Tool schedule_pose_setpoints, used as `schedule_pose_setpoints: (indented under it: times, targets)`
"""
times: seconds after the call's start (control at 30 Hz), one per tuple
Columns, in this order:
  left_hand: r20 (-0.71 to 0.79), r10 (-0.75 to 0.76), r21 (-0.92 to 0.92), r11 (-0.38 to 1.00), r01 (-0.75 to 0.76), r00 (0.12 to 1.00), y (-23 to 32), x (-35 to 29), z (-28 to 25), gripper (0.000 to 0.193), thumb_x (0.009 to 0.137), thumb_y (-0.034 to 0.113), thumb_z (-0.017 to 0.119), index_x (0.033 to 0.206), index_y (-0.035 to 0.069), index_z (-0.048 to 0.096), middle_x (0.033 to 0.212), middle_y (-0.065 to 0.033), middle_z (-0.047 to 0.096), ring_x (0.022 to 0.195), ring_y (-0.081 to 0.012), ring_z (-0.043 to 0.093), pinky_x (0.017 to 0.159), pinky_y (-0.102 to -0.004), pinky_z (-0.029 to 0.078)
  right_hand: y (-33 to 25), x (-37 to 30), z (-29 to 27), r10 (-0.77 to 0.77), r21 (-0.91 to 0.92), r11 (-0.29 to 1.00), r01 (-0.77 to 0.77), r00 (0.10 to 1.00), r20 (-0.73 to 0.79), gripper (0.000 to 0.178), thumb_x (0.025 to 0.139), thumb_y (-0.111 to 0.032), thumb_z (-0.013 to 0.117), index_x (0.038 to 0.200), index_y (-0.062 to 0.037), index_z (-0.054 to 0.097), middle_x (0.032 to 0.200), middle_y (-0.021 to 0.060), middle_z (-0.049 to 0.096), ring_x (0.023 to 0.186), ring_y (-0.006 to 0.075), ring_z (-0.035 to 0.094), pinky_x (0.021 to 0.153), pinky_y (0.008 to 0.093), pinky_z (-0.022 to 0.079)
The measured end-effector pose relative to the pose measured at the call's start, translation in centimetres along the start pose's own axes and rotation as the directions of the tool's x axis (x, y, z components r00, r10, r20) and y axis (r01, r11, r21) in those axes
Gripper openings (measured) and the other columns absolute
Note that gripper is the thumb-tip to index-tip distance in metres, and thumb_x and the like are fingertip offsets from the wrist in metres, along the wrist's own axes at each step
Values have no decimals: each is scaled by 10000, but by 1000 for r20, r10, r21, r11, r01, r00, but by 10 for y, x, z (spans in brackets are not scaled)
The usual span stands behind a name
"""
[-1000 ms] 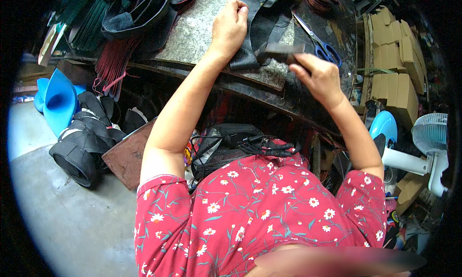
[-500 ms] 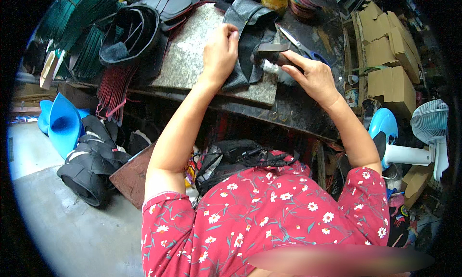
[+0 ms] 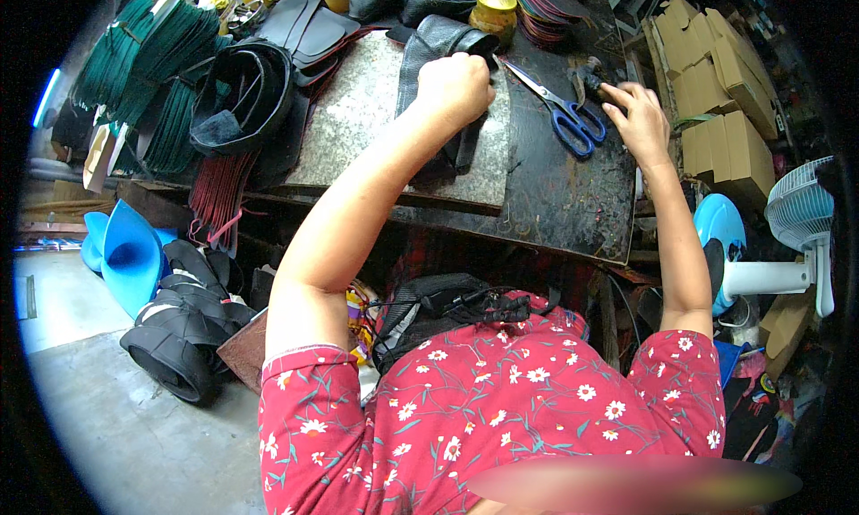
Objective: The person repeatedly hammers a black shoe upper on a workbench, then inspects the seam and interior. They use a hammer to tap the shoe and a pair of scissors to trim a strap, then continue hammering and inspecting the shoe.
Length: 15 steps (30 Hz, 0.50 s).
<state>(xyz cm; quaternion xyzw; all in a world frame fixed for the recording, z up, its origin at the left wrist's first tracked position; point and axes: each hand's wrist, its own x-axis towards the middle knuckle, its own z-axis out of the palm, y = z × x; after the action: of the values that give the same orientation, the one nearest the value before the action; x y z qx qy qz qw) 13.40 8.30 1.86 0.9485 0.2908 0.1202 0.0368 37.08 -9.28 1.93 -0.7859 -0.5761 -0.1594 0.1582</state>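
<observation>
My left hand [image 3: 454, 87] is closed over a black textured leather-like piece [image 3: 438, 37], which is folded over at its far end and lies on a pale stone slab [image 3: 353, 94]. Its fingers are curled downward and partly hidden. Toward the table's right edge, my right hand [image 3: 641, 126] has its fingers around the dark handle of a hammer [image 3: 586, 78]; the grip is partly hidden. Between the two hands, scissors [image 3: 559, 108] with blue handles lie on the dark tabletop, blades slightly apart and pointing away to the left.
A yellow-lidded jar [image 3: 493, 18] stands behind the slab. Left of it sit a black curved strap-like bundle [image 3: 240, 94] and stacked green-edged sheets [image 3: 134, 50]. Cardboard boxes [image 3: 729, 153] and a fan [image 3: 799, 202] stand right of the table [image 3: 573, 206].
My right hand has carried the hammer right, from above the black piece to the table's right side, uncovering the scissors. My left hand has shifted right and closed over the black piece.
</observation>
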Motion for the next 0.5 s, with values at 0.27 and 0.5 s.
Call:
schedule_pose_setpoints:
  times: [0.27, 0.5]
  targets:
    - [-185, 331, -426, 822, -379, 925, 3, -87, -91, 270, 828, 130, 552, 1072, 26, 602, 858, -220, 660, 818, -408, 649, 739, -494, 502, -111, 26, -61, -694, 520, 618, 589, 720, 10, 610, 754, -469, 764, 1168, -46, 619, 1207, 99, 637, 1163, 295, 582, 1143, 532, 280]
    - [487, 509, -870, 353, 344, 710, -28, -165, -147, 317, 871, 200, 650, 1108, 3, 577, 861, -76, 625, 799, -156, 567, 702, -318, 467, -128, -1, -84, -904, 864, 307, -398, 163, 396, 346, 837, -268, 773, 1016, -3, 641, 894, 32, 634, 855, 116, 590, 830, 288, 480]
